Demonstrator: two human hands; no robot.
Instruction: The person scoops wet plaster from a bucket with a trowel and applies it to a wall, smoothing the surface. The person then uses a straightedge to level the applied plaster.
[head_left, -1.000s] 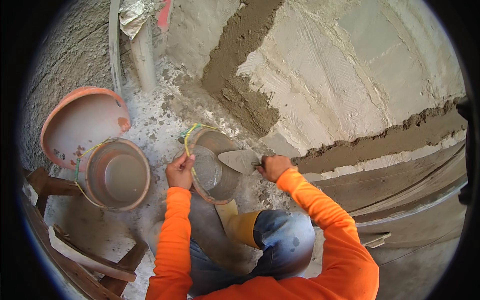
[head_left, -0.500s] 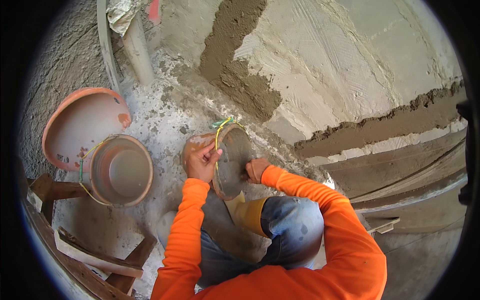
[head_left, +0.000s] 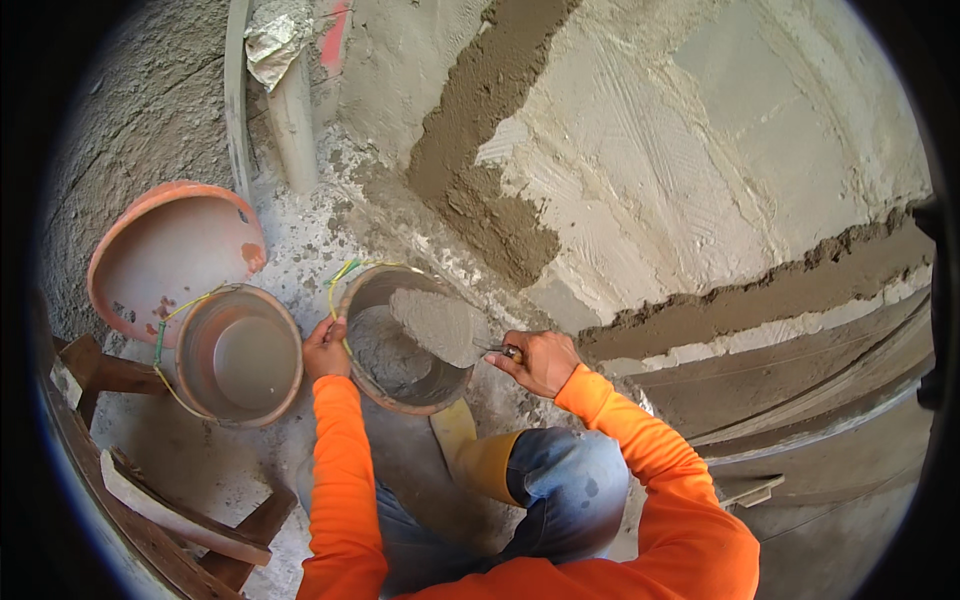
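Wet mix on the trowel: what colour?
The wet mix is dull grey; it shows best in the head view.

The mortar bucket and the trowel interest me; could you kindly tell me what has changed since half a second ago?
The bucket, then tipped to the right, has swung back more upright. The trowel, then out of sight, is now up over its mouth in the right hand, loaded with mortar. The left hand stays at the rim; the second bucket and orange basin stayed put.
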